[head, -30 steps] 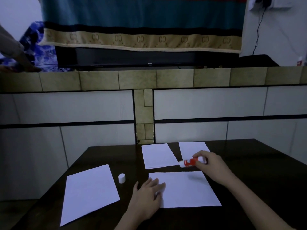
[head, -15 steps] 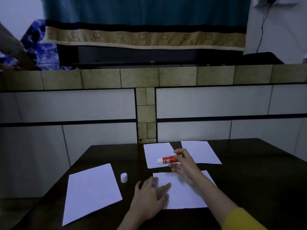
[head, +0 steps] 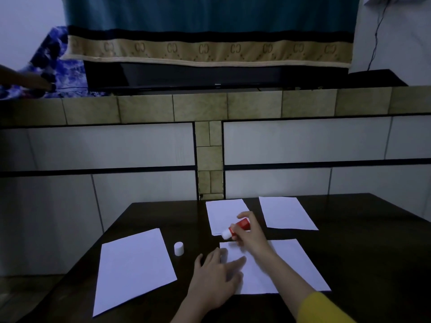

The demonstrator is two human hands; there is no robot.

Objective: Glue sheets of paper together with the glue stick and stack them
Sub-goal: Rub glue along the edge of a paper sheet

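My right hand (head: 250, 231) grips a red glue stick (head: 238, 227), uncapped, its white tip pointing left and down just above the far left corner of the nearest white sheet (head: 291, 264). My left hand (head: 217, 278) lies flat with fingers spread on that sheet's left edge. The white cap (head: 179, 248) stands upright on the dark table (head: 373, 252), left of the sheet. Two smaller sheets lie at the back, one in the middle (head: 224, 210) and one to the right (head: 286, 213). Another sheet (head: 133, 266) lies at the left.
The table's far edge meets a tiled wall (head: 210, 148). Above it a ledge carries a dark screen (head: 198, 75) under a teal and beige cloth. Another person's hand (head: 25, 80) rests on the ledge at far left.
My right hand has carried the glue stick from the right side leftward and down to the near sheet's far left corner. My left hand has stayed on the sheet.
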